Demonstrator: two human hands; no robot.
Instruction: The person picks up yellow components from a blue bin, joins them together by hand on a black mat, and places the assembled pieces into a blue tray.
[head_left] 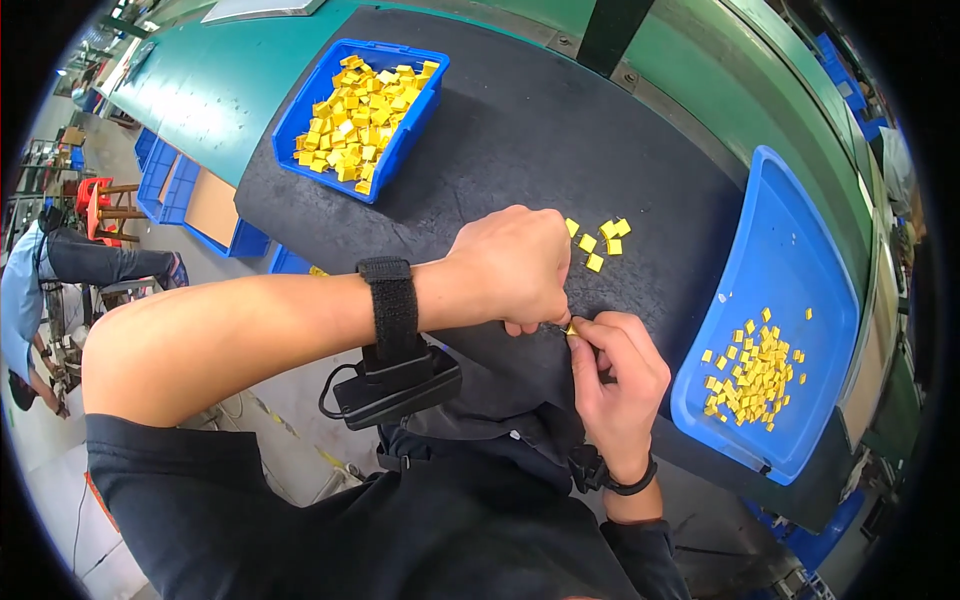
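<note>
Between the thumb and forefinger of my right hand [622,372] is a small yellow box-shaped capacitor [572,329], pinched just above the near edge of the dark mat. My left hand [515,262] is closed with its back turned up. Its thumb and fingertips come close to the capacitor, but what they grip, if anything, is hidden beneath the hand. Just beyond the two hands, several loose yellow capacitors [594,263] lie on the black mat [500,140], some with thin wire leads showing.
A blue bin [432,100] heaped with yellow capacitors stands at the far left of the mat. To the right, a shallow blue tray [790,230] holds many more. Blue crates [190,195] stand on the floor at left, near another person [60,255].
</note>
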